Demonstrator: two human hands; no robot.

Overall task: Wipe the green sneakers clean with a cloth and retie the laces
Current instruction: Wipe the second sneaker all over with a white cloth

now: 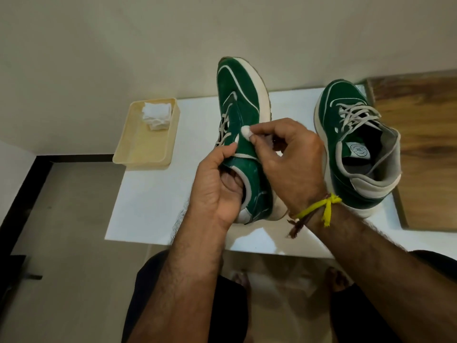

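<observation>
Head view shows your left hand (217, 186) holding one green sneaker (243, 125) up off the white table (148, 194), tipped on its side with the toe pointing far; your fingers are tucked inside the collar and your thumb lies curled on the outside near the laces (223, 129). Your right hand (289, 159) pinches a small white wad of cloth (246, 131) between thumb and fingertips and presses it on the green side panel just right of the eyelets, the other fingers curled in. I judge you are partway through wiping this shoe: the panel under the cloth is being worked, and I cannot tell which parts are already clean. Its laces look threaded but loose, and no bow shows. The second sneaker (356, 144) stands upright at the right of the table, near your right wrist, its laces (356, 115) crossed but untied, so both retying steps look left to do, and probably its wipe too. At the far left of the table a cream tray (128, 149) holds more folded white cloths (157, 115), well apart from your hands. A yellow thread (319, 206) tied at your right wrist hangs just beside the second sneaker; swing wide and it could brush it. A wooden board (420, 149) lies to the right, out of your way.
</observation>
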